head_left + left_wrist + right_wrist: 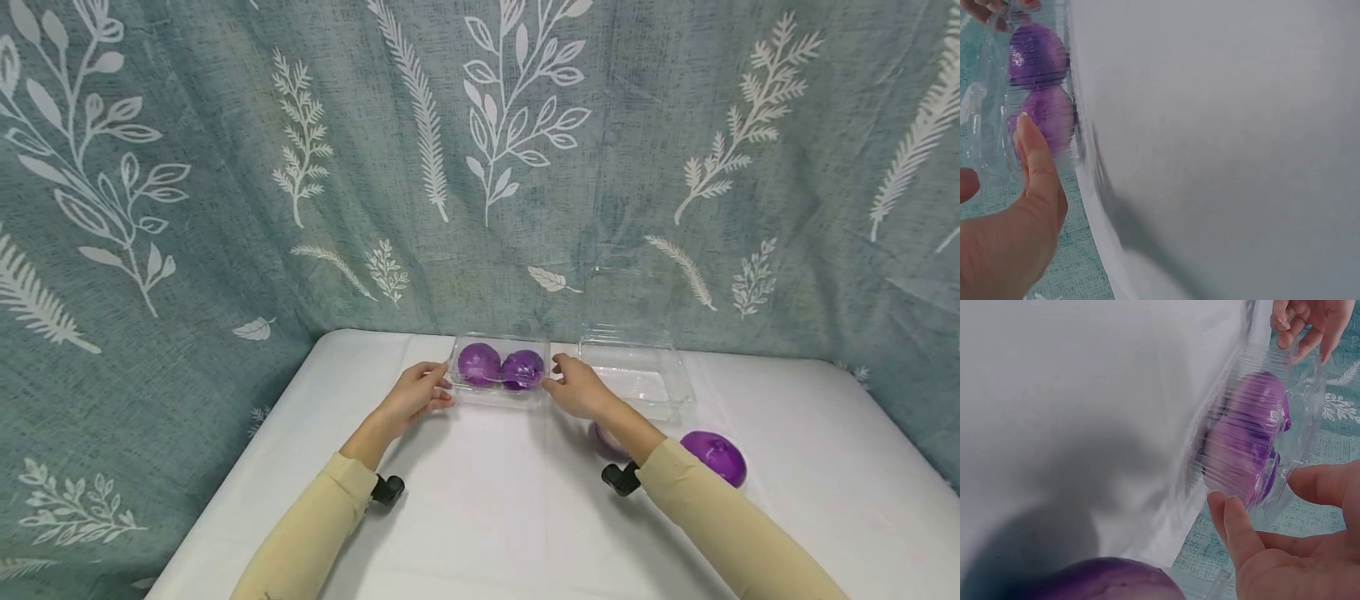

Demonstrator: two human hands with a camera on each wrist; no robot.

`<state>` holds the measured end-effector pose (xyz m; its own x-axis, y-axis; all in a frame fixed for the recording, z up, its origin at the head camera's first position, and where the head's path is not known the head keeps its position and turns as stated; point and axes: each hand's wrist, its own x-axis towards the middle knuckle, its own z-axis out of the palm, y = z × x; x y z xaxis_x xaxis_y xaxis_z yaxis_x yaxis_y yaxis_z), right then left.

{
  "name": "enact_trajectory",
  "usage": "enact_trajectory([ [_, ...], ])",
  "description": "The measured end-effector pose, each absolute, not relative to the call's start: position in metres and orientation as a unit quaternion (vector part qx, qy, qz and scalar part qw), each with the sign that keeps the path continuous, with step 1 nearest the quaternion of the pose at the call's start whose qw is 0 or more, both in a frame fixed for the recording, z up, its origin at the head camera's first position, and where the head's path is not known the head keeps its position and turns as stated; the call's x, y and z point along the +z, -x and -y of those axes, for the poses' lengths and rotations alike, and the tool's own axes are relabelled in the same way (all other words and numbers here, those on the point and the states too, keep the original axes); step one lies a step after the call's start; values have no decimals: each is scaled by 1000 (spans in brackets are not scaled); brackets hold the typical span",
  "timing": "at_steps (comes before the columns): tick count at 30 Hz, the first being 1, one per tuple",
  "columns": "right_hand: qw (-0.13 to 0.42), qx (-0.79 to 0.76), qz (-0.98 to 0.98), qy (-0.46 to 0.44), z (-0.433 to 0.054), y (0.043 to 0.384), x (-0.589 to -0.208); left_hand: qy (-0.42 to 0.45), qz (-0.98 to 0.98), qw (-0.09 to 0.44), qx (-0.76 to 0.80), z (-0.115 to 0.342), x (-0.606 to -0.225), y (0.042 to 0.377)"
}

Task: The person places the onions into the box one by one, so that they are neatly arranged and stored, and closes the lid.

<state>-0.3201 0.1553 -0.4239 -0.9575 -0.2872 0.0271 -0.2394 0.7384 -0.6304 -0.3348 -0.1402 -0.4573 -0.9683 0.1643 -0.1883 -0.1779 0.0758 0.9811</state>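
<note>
A clear plastic clamshell box (500,386) with two glossy, round purple things inside stands near the table's back edge. One purple thing (478,364) sits on the left, the other (522,369) on the right. At the box's left end my left hand (420,390) holds it between thumb and fingers. My right hand (579,387) grips the opposite end; in the right wrist view the thumb (1313,482) is at the lid side and the fingertips (1225,509) are at the ribbed wall. Both purple things show through the ribbed plastic (1054,75).
A second clear box (637,385), its lid raised, stands at the back right. Beside my right forearm lies a loose round purple thing (714,458); another (606,440) is partly hidden under the wrist. A patterned curtain (465,250) hangs behind the white table (495,500).
</note>
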Motion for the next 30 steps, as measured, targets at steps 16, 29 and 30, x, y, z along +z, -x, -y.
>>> enact_trajectory([
  [16, 64, -365, -919, 132, -156, 321, -429, -2, -687, 119, 716, 133, -462, 332],
  [29, 106, -441, -885, 105, -150, 323, -426, 9, -669, 105, 735, 129, -463, 333],
  [30, 104, -441, -886, 103, -150, 323, -426, 9, -669, 105, 736, 128, -463, 334],
])
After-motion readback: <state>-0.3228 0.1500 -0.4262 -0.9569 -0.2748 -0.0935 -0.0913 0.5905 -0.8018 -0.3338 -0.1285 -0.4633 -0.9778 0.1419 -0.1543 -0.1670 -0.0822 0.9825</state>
